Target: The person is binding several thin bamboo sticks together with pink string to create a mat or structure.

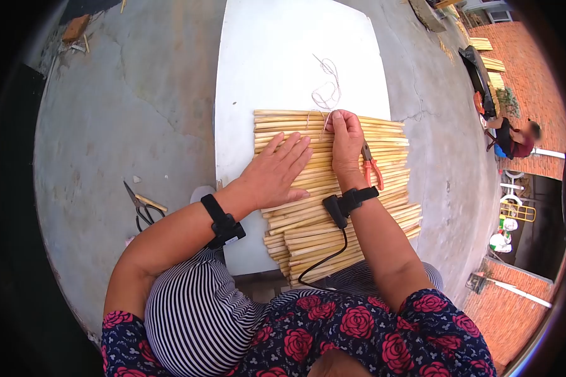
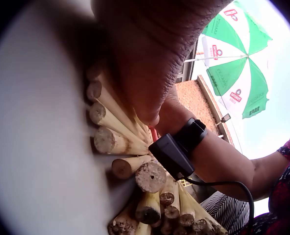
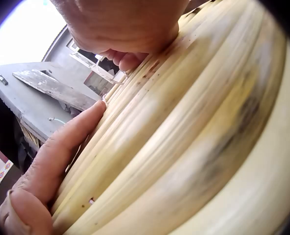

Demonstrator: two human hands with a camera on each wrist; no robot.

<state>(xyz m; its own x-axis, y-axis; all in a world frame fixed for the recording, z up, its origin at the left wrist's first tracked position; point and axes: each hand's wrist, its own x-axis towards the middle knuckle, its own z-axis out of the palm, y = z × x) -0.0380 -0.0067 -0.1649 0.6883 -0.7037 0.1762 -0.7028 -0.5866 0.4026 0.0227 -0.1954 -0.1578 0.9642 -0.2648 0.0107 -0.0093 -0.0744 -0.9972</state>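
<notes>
Pale yellow stalks (image 1: 333, 207) lie side by side on a white board (image 1: 295, 50). The left hand (image 1: 273, 173) rests flat across their left part, fingers spread; in the left wrist view it (image 2: 145, 63) looms over the cut stalk ends (image 2: 106, 140). Near the top edge of the row the right hand (image 1: 346, 141) pinches a thin string (image 1: 326, 94) between thumb and curled fingers, and the string trails loosely over the board. In the right wrist view the right hand (image 3: 125, 29) is close above the stalks, with string (image 3: 103, 76) at its fingertips.
Red-handled pliers (image 1: 371, 169) lie on the stalks beside the right wrist. Black scissors (image 1: 139, 204) and a short stick are on the concrete floor at left. A seated person (image 1: 516, 138) is at far right near a brick wall. A green and white umbrella (image 2: 243, 58) stands behind.
</notes>
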